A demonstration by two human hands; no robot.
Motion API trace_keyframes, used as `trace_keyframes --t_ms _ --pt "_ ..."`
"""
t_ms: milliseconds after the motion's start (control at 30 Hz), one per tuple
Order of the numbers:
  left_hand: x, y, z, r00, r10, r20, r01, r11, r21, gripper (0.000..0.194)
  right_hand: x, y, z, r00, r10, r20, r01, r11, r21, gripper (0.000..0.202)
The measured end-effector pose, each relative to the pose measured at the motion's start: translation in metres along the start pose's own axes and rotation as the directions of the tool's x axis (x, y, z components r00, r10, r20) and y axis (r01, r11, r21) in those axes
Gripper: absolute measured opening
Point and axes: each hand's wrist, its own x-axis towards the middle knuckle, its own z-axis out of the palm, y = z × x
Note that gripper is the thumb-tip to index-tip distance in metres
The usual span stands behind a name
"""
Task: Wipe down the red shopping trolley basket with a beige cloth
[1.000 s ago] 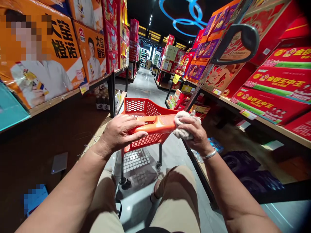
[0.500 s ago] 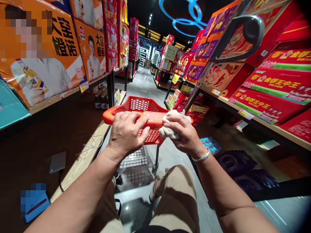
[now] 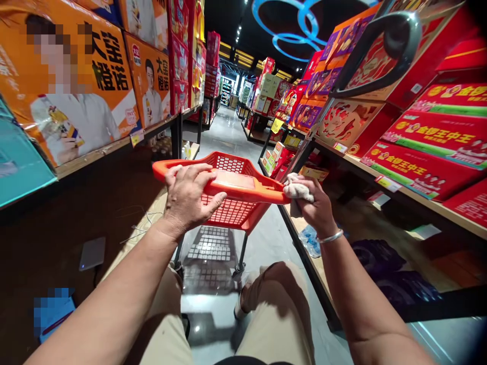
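The item under inspection is a red-orange plastic shopping cart with a latticed basket point(image 3: 233, 213), standing on a glossy grey floor point(image 3: 213, 332) in an aisle, directly ahead of the person's knees. Its wide red-orange plastic handle point(image 3: 264, 192) runs across the near side, with a pale rectangular panel point(image 3: 236, 178) set in the middle. The left hand point(image 3: 188, 197) lies over the left part of the handle, about half open, fingers bent across the top and thumb spread away along the near side; as the underside is hidden, it cannot be told whether this hand grips or merely rests. The right hand point(image 3: 312, 200) is closed around a crumpled off-white fabric cloth point(image 3: 299, 187), which it holds against the right end of the handle. A silver-coloured metal bangle point(image 3: 332, 236) sits on the right wrist. Left of the aisle, orange cartons printed with black characters point(image 3: 99, 101) are stacked on a wood-edged shelf, with a flat grey rectangular device point(image 3: 92, 253) lower down. On the right side, red cartons with yellow lettering point(image 3: 422, 170) stand in a stack on another shelf, and a crinkled clear-blue plastic package point(image 3: 310, 241) lies on the low wooden deck near the right forearm.
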Motion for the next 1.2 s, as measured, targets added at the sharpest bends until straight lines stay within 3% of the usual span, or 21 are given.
trace_keyframes --t_ms 100,200,300,400,533,600,700,867,933,1100,1200 --pt "0.0 0.018 0.005 1.0 0.017 -0.01 -0.017 0.999 -0.039 0.05 -0.007 -0.033 0.012 0.984 -0.134 0.114 0.135 0.991 0.0 0.032" --pt "0.0 0.036 0.009 0.993 0.107 0.054 -0.103 0.992 -0.068 0.048 -0.01 -0.062 0.018 0.936 -0.247 0.25 0.259 0.966 -0.014 0.042" --pt "-0.001 0.044 0.01 0.983 0.153 0.103 -0.146 0.986 -0.078 0.044 -0.008 -0.069 0.018 0.898 -0.315 0.308 0.32 0.947 0.037 0.041" --pt "-0.003 0.038 0.01 0.985 0.136 0.109 -0.127 0.988 -0.093 0.038 -0.004 -0.049 0.015 0.922 -0.295 0.249 0.264 0.953 0.152 0.031" --pt "-0.005 0.021 0.01 0.989 0.129 0.076 -0.12 0.987 -0.111 0.035 -0.008 -0.005 0.02 0.977 -0.127 0.172 0.092 0.976 0.195 0.023" --pt "-0.006 0.016 0.01 0.991 0.123 0.06 -0.116 0.987 -0.109 0.034 -0.012 0.003 0.024 0.987 -0.057 0.152 0.028 0.982 0.186 0.022" --pt "-0.005 0.013 0.007 0.99 0.122 0.071 -0.113 0.987 -0.114 0.034 -0.012 -0.014 0.027 0.989 -0.013 0.148 -0.021 0.973 0.228 0.025" --pt "-0.005 0.009 -0.004 0.985 0.143 0.098 -0.135 0.987 -0.086 0.049 -0.002 -0.056 0.029 0.954 -0.17 0.246 0.077 0.934 0.35 0.027" --pt "-0.004 0.006 -0.006 0.988 0.132 0.083 -0.124 0.988 -0.094 0.052 -0.007 -0.051 0.038 0.969 -0.159 0.19 0.084 0.933 0.351 0.026" --pt "-0.003 -0.003 -0.008 0.996 0.054 0.078 -0.045 0.992 -0.114 0.045 -0.041 -0.017 0.077 0.995 -0.035 -0.09 0.054 0.973 0.226 0.017" --pt "-0.002 -0.004 -0.011 0.996 0.04 0.076 -0.031 0.992 -0.124 0.04 -0.045 -0.023 0.083 0.99 0.01 -0.141 0.02 0.977 0.21 0.014"
